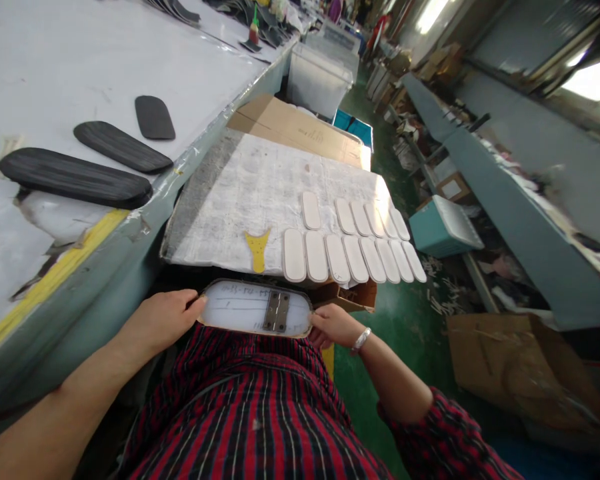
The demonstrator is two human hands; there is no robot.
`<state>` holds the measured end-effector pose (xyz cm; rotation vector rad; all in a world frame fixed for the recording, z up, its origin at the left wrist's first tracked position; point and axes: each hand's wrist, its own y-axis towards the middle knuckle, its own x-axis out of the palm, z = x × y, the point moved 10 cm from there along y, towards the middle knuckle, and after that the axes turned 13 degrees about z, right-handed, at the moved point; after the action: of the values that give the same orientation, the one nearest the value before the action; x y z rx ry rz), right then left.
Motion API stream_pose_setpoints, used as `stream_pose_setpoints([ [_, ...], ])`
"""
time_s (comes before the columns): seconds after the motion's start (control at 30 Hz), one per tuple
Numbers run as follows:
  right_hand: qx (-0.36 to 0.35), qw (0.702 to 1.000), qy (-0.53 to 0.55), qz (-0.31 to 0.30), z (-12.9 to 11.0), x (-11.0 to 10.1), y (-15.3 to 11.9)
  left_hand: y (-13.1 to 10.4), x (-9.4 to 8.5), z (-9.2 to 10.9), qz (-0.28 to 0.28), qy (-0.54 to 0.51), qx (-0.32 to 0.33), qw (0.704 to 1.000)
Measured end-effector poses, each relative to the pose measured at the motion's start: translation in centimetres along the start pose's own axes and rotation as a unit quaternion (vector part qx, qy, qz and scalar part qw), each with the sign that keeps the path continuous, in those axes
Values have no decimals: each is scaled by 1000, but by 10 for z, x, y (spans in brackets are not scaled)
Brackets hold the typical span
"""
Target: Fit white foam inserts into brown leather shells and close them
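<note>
A long white oval plate (235,312) with a metal hinge (276,312) on it lies across my lap, and faint writing shows along its upper part. My left hand (177,312) grips its left end between thumb and fingers. At the right end, my right hand (333,325) pinches the rim, fingers closed. Just beyond, two rows of pale oval pieces (316,256) lie on a white-covered board (220,220). A yellow Y-shaped piece (258,251) rests to their left.
Dark oval pads (75,177) lie on the large white table (45,73) at left. Behind the board are cardboard and a clear plastic bin (317,77). A teal box (443,227) and a cardboard box (520,370) stand on the right.
</note>
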<state>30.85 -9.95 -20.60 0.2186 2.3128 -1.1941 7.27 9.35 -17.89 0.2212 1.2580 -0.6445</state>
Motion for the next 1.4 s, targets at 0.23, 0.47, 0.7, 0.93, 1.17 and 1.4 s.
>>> stream_pose_setpoints([
  [0.23,-58,996,-42,57,-6,3,3,-2,-5,3,-52,-179,-48,981],
  [0.47,-16,999,32,-11,-1,20,-3,-1,12,-10,-84,-257,-117,956],
  [0.7,104,978,152,-102,17,50,-15,-5,15,-9,-85,-266,-134,951],
  [0.93,171,930,312,-97,22,59,-22,0,-9,1,7,-146,-81,986],
  [1.17,182,923,325,-96,15,55,-24,13,0,-4,-50,-151,-119,980],
  [1.4,189,919,329,-109,16,53,-22,18,9,-2,-116,-187,-136,966],
])
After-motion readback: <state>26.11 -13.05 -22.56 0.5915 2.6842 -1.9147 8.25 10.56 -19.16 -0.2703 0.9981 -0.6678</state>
